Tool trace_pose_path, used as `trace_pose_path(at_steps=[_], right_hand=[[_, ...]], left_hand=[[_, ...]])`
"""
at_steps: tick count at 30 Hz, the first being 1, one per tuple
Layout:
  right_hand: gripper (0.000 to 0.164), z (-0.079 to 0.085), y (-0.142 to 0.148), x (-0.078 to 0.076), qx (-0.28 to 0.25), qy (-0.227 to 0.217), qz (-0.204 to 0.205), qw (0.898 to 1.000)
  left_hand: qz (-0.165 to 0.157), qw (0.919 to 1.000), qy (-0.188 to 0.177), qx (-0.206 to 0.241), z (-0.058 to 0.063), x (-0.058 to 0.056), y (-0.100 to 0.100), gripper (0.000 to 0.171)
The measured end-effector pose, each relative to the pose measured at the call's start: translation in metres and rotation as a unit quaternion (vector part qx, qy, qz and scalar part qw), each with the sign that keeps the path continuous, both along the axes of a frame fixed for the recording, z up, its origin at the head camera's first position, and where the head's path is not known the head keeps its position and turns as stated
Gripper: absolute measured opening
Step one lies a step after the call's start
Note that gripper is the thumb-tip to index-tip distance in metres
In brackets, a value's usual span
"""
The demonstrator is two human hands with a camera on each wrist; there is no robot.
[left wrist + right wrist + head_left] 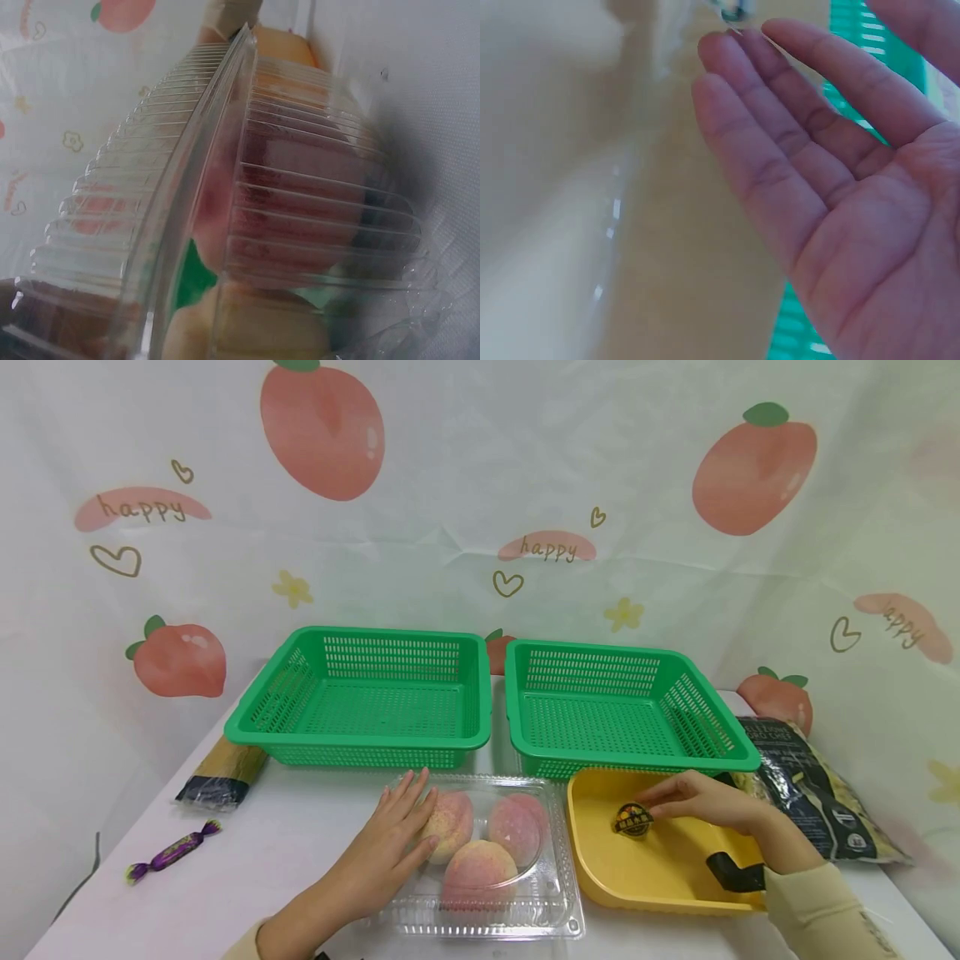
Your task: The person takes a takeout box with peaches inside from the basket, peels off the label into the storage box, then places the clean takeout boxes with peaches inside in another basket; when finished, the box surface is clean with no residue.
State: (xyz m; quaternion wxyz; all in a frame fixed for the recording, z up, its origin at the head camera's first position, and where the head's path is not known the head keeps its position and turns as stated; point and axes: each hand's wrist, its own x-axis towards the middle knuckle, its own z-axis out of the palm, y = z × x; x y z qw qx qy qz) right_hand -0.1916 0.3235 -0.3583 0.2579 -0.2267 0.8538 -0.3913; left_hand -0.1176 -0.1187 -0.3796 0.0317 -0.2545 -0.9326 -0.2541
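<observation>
The right hand [705,802] pinches a round label [633,821] over the yellow tub [667,872]; the left hand [393,839] rests, fingers extended, on the peach clamshell [567,897]. A slack pinch might drop the label.

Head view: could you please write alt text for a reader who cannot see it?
A person's left hand rests on a clear plastic clamshell of three peaches, while the right hand touches a round label over a yellow tray. Two green slotted baskets stand behind; a purple-wrapped candy lies at left, a food bag at right.
</observation>
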Motion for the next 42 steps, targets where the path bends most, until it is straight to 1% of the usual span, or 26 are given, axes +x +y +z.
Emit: trace_pose_path(at_steps=[8,14,17,20,24,27,32,39,42], right_hand=[[0.041,0.016,0.011,0.006,-0.028,0.006,-0.002,1.0],[0.041,0.029,0.021,0.009,-0.076,0.011,0.008,0.997],[0.039,0.036,0.026,0.009,-0.099,0.027,0.013,0.995],[0.038,0.043,0.032,0.008,-0.106,0.058,0.018,0.992],[0.039,0.052,0.038,0.003,-0.093,0.097,-0.003,0.991],[0.039,0.058,0.044,-0.003,-0.08,0.118,-0.031,0.989],[0.039,0.064,0.052,-0.014,-0.072,0.136,-0.06,0.986],[0.041,0.066,0.055,-0.025,-0.034,0.157,-0.109,0.981],[0.041,0.065,0.058,-0.031,-0.052,0.157,-0.127,0.978]], left_hand=[[0.001,1.0,0.002,0.001,0.001,0.001,0.0,0.055],[0.002,1.0,-0.003,-0.003,0.001,0.001,0.0,0.055],[0.002,1.0,-0.001,0.0,0.0,0.001,0.0,0.055],[0.002,1.0,0.001,0.004,-0.001,0.001,0.0,0.055],[0.003,1.0,0.003,0.007,-0.001,0.001,0.0,0.055],[0.003,0.9999,0.002,0.011,-0.001,0.001,0.0,0.055],[0.003,0.9999,0.003,0.013,-0.002,0.001,0.0,0.055],[0.004,0.9998,0.014,0.009,-0.002,0.001,0.0,0.054],[0.003,0.9998,0.016,0.009,-0.001,0.001,0.001,0.054]])
